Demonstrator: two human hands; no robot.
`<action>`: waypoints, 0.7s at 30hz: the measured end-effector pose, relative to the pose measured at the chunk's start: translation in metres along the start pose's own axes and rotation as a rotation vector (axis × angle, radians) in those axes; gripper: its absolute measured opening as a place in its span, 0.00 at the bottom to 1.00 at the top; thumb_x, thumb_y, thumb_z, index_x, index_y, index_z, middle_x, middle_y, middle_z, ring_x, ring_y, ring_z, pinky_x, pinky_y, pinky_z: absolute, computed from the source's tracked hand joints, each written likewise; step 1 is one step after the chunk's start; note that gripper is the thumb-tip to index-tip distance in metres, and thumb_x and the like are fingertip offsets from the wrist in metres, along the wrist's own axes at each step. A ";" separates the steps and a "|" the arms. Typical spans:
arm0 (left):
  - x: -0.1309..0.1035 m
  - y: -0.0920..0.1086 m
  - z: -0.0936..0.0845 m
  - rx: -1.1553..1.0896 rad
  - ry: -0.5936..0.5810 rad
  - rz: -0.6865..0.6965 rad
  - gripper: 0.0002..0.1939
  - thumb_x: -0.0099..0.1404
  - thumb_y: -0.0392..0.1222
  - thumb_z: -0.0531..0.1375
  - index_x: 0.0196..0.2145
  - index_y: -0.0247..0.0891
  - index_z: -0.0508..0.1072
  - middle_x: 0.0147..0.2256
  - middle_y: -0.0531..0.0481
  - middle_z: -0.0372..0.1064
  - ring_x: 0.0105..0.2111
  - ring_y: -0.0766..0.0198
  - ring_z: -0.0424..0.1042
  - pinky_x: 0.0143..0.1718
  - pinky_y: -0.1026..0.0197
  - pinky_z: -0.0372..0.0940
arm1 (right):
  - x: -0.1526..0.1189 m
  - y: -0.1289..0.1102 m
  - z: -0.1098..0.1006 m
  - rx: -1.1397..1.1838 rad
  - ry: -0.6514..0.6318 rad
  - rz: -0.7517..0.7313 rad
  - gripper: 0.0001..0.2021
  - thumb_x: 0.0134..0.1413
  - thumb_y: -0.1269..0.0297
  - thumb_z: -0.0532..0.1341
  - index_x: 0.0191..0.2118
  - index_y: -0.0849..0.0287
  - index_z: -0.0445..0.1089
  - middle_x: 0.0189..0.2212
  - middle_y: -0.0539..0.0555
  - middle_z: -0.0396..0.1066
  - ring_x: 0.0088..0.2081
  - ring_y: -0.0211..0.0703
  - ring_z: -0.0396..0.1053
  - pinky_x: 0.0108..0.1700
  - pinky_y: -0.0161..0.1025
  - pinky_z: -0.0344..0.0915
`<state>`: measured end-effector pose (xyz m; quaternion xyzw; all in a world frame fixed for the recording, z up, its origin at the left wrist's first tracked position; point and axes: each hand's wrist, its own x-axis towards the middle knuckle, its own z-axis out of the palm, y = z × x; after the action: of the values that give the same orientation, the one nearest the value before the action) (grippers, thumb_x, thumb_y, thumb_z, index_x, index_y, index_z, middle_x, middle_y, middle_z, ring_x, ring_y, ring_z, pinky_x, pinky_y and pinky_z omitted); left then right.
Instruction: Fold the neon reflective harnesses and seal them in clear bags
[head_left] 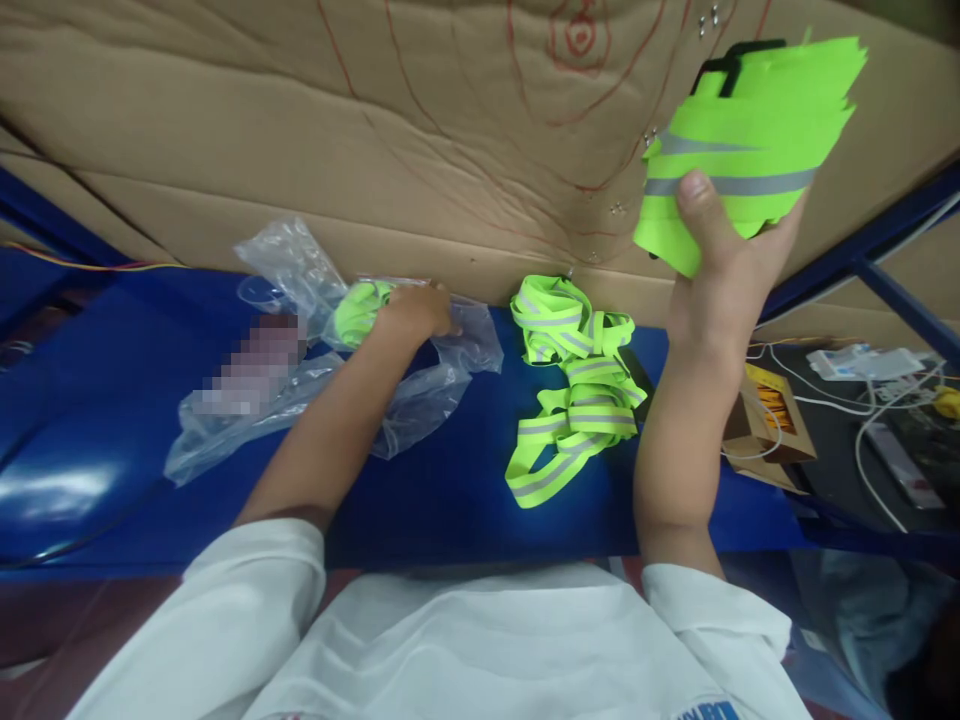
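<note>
While we look down through the head camera, our right hand (724, 270) is raised above the desk (450, 490), thumb and fingers clamped on the lower edge of a folded bundle of neon-green straps (750, 130) with grey reflective bands; something black shows at the top of the bundle, too hidden to name. Our left hand (416, 310) reaches forward into a clear plastic bag (420, 400) lying crumpled on the desk, its fingers curled at the bag's mouth just beside a small green roll (360, 305) inside; we cannot tell whether it grips the roll or only the film. Between the two arms a loose heap of the same green straps (574, 385) lies on the desk, looped and tangled. Behind everything stands a cardboard sheet (300, 150) marked with red lines, and to the right sit a small brown box (765, 420) and white cables (862, 400). We judge the strapping light, soft and floppy, likely to unfold if pinched loosely, so a firm hold across the folded stack suits it; the bag film looks slippery.
</note>
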<state>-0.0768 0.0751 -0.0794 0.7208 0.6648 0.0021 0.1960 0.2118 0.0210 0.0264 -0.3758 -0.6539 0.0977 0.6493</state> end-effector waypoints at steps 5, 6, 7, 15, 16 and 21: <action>-0.006 -0.006 -0.011 0.029 0.041 0.034 0.33 0.62 0.57 0.70 0.57 0.34 0.71 0.51 0.35 0.76 0.53 0.43 0.73 0.54 0.45 0.68 | -0.002 -0.002 0.005 0.214 0.025 -0.029 0.32 0.54 0.57 0.73 0.62 0.45 0.63 0.60 0.53 0.70 0.64 0.49 0.71 0.71 0.47 0.64; -0.009 -0.008 -0.018 0.009 0.071 0.081 0.33 0.63 0.58 0.69 0.58 0.36 0.71 0.49 0.39 0.76 0.51 0.46 0.73 0.52 0.48 0.68 | -0.002 -0.001 0.004 0.219 0.010 -0.041 0.31 0.55 0.57 0.73 0.61 0.44 0.64 0.60 0.52 0.70 0.64 0.48 0.70 0.71 0.47 0.64; -0.014 -0.010 -0.025 -0.017 0.106 0.136 0.33 0.64 0.60 0.68 0.59 0.38 0.70 0.47 0.44 0.77 0.49 0.51 0.73 0.51 0.49 0.68 | -0.003 -0.001 0.004 0.219 -0.017 -0.045 0.29 0.56 0.57 0.73 0.61 0.43 0.65 0.60 0.52 0.70 0.65 0.48 0.70 0.72 0.47 0.63; -0.069 -0.003 -0.072 -0.467 0.546 0.742 0.29 0.65 0.56 0.66 0.62 0.61 0.64 0.54 0.49 0.70 0.45 0.51 0.72 0.46 0.43 0.75 | -0.003 -0.003 -0.003 0.266 -0.215 0.057 0.27 0.49 0.57 0.79 0.53 0.42 0.70 0.53 0.46 0.76 0.60 0.51 0.73 0.70 0.53 0.65; -0.074 0.001 -0.074 -0.488 0.616 0.809 0.27 0.66 0.54 0.66 0.61 0.61 0.65 0.56 0.50 0.69 0.48 0.50 0.71 0.49 0.43 0.75 | -0.004 -0.005 -0.003 0.237 -0.267 0.109 0.28 0.48 0.55 0.79 0.52 0.43 0.69 0.52 0.46 0.77 0.58 0.50 0.73 0.69 0.53 0.66; -0.083 0.019 -0.073 -0.398 0.785 0.830 0.22 0.73 0.48 0.61 0.62 0.59 0.68 0.58 0.50 0.68 0.53 0.49 0.69 0.57 0.44 0.71 | -0.010 -0.010 0.008 0.121 -0.444 0.207 0.30 0.43 0.51 0.80 0.51 0.43 0.71 0.51 0.49 0.78 0.55 0.55 0.75 0.65 0.56 0.69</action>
<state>-0.0877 0.0152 0.0149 0.8150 0.3373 0.4684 0.0500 0.1996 0.0105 0.0237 -0.3706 -0.7315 0.2825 0.4977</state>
